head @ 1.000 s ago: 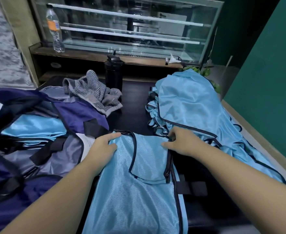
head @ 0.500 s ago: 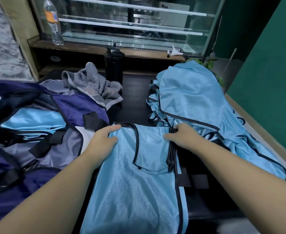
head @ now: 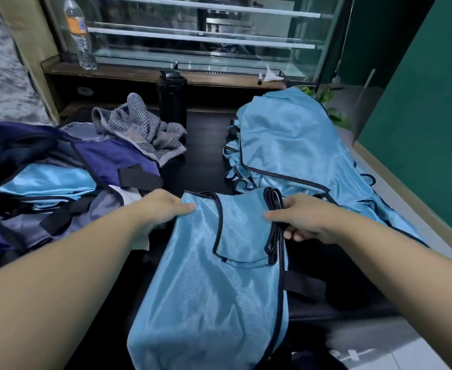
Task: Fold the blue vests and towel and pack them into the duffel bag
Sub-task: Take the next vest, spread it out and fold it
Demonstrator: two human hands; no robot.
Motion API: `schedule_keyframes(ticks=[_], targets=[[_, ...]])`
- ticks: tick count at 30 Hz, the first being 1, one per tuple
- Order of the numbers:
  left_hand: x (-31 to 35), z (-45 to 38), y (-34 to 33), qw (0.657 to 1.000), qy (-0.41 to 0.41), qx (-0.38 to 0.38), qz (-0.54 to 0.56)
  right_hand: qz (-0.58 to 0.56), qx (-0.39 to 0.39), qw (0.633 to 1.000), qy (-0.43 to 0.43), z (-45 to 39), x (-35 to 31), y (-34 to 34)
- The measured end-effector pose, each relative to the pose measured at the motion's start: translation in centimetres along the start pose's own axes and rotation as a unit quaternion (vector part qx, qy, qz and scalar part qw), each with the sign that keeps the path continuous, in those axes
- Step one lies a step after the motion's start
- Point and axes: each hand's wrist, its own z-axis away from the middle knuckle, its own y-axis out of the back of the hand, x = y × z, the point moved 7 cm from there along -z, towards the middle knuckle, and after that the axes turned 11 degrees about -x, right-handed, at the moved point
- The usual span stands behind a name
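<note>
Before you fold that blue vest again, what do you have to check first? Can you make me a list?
1. Left hand grips the vest at its top left corner: ok.
2. Right hand grips the top right edge, by the bunched black trim: ok.
3. Vest lies flat and smooth: not ok, its near end hangs over the table edge.
4. Duffel bag is open to take it: ok, folded blue fabric already shows inside.
5. Vest pile stays clear of the one in hand: ok, it sits beyond and to the right.
6. Towel folded: not ok, it lies crumpled behind the bag.
</note>
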Motion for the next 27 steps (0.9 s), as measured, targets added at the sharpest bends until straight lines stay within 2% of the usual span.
schedule_keyframes(ticks=[4, 8, 10, 13, 15, 17, 19, 22, 25, 27], targets=[[1.0, -0.2, 0.4, 0.995, 0.091, -0.002, -0.045, -0.002, 0.008, 1.0, 0.006, -0.2, -0.1, 1.2], [3.0, -0.6, 1.0, 0.992, 0.086, 0.011, 0.091, -0.071, 0.053, 0.994, 0.057, -0.4, -1.8, 2.5], [4.5, -0.7, 2.1, 0.99, 0.033, 0.039, 0.134, -0.042, 0.118, 0.987, 0.105, -0.6, -3.4, 3.6], [6.8, -0.2, 3.9, 0.984, -0.094, 0.115, 0.096, 0.068, 0.22, 0.953, 0.195, -0.1, -5.8, 4.6], [6.7, 0.4, 4.2, 0.974, -0.134, 0.136, 0.124, 0.115, 0.253, 0.93, 0.242, 0.1, -6.4, 4.4], [6.3, 1.4, 4.0, 0.967, -0.181, 0.133, 0.117, 0.144, 0.255, 0.917, 0.272, 0.4, -6.0, 3.9], [5.9, 2.9, 3.6, 0.961, -0.245, 0.117, 0.048, 0.197, 0.249, 0.899, 0.301, 1.2, -5.4, 3.1], [5.3, 5.6, 2.0, 0.935, -0.305, 0.055, -0.174, 0.277, 0.205, 0.869, 0.355, 2.6, -4.1, 1.6], [3.3, 7.1, 0.4, 0.896, -0.278, -0.011, -0.345, 0.346, 0.116, 0.845, 0.391, 3.6, -2.2, -0.3], [1.9, 7.6, -0.3, 0.872, -0.266, -0.036, -0.41, 0.397, 0.095, 0.827, 0.385, 4.3, -1.1, -1.2]])
